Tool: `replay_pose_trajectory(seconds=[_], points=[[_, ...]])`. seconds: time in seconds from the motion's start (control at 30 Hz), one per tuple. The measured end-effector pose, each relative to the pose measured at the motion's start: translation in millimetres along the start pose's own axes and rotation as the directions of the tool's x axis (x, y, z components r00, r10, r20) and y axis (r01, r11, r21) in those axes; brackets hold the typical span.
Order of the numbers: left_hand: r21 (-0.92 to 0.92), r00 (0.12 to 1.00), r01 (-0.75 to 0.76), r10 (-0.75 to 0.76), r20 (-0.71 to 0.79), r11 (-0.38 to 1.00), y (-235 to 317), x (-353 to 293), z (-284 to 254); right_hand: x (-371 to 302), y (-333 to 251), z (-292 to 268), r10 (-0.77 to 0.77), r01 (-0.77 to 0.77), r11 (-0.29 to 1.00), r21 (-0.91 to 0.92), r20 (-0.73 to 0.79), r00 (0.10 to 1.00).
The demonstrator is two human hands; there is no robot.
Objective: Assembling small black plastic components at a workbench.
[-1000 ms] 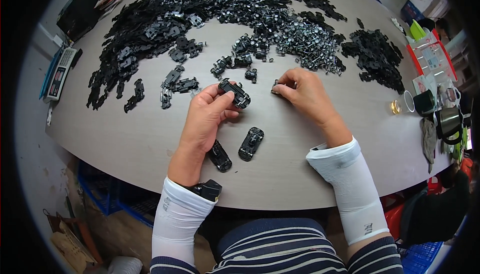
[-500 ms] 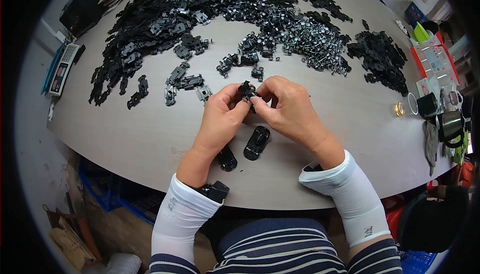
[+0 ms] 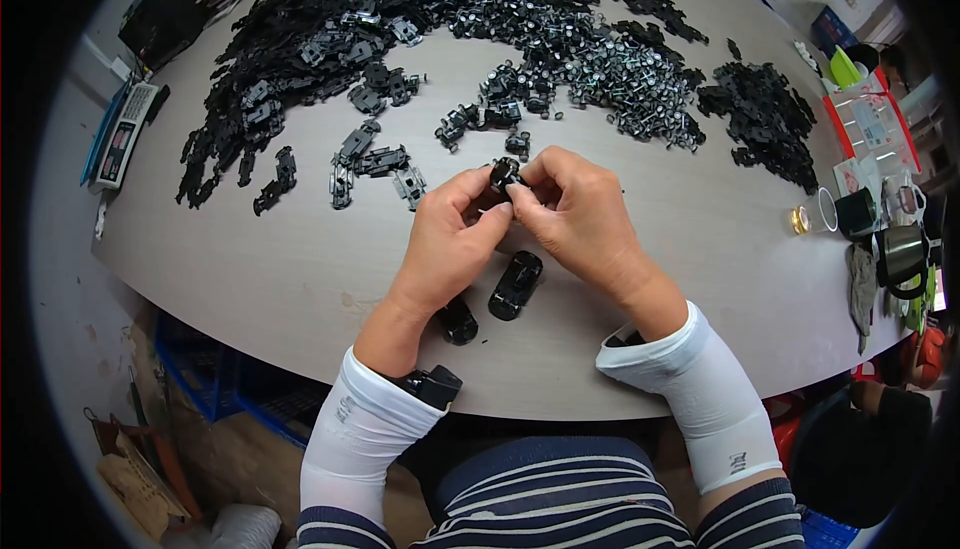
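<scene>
Head view: left hand (image 3: 450, 239), right hand (image 3: 580, 214) pinch black part (image 3: 503, 175).

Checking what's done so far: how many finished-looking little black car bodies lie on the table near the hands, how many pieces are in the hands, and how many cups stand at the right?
Black car bodies lying by the hands: 2
Small black piece held between left hand and right hand: 1
Dark cups at the right: 2
Total: 5
</scene>
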State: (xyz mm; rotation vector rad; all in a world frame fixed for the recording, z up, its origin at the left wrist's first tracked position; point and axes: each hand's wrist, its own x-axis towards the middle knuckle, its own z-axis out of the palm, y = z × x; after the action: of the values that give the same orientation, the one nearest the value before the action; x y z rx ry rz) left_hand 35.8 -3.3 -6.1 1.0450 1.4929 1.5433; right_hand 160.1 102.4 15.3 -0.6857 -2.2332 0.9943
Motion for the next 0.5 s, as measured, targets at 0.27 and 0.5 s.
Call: replay_pose_trajectory(seconds=[0.27, 0.5], points=[[-0.229, 0.981, 0.179, -0.193, -0.038, 0.957, 6.5, 0.0, -13.7, 5.3, 1.4, -15.1, -0.034, 0.015, 0.980, 0.197, 0.093, 0.995], [0.074, 0.963, 0.180, -0.191, 0.191, 0.981, 14.3, -6.8, -13.2, 23.8, 50.1, -20.6, -0.138, 0.140, 0.980, -0.142, 0.025, 0.990]])
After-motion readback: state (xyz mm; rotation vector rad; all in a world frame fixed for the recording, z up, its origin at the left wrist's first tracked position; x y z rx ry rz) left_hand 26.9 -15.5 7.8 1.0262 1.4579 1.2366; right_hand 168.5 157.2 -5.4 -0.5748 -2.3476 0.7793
